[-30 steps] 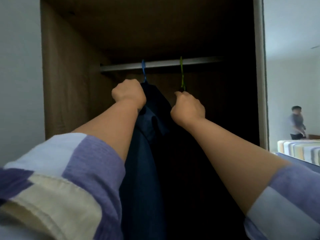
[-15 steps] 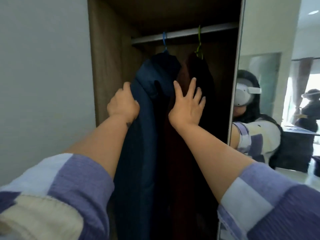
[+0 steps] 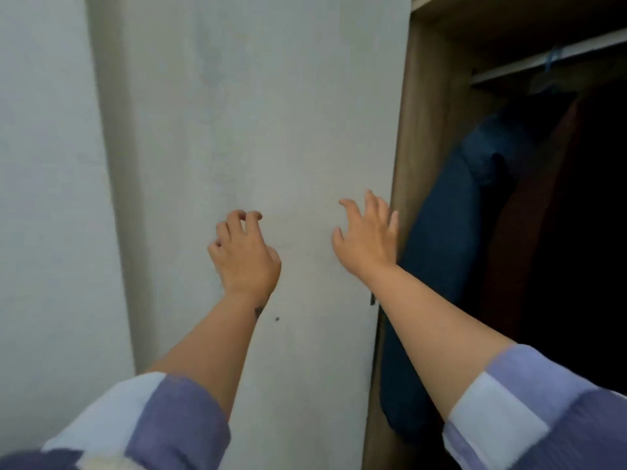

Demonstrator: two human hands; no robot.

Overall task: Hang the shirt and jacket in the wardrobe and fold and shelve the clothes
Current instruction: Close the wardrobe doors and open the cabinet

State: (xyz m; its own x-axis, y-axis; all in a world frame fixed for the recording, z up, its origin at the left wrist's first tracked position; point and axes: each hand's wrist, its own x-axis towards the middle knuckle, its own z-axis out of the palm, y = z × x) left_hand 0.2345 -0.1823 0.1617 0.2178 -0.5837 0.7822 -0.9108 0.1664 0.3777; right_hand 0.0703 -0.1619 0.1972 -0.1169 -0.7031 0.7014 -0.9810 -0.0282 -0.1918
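A dark blue jacket (image 3: 437,252) hangs from a blue hanger (image 3: 552,61) on the wardrobe rail (image 3: 543,62) at the right. Beside it, deeper in the dark, hangs a reddish-brown garment (image 3: 529,212). My left hand (image 3: 244,256) is raised in front of the pale wall with loosely curled fingers and holds nothing. My right hand (image 3: 368,237) is spread with relaxed fingers near the wardrobe's wooden side panel (image 3: 420,130), just left of the jacket, and holds nothing.
A pale grey wall (image 3: 220,130) fills the left and middle of the view. The wardrobe interior at the right is dark. My purple and white sleeves show at the bottom.
Both hands have come off the hanging garments and moved left, out of the wardrobe. The view has swung left, so the wall fills most of it and the mirror door is gone from sight.
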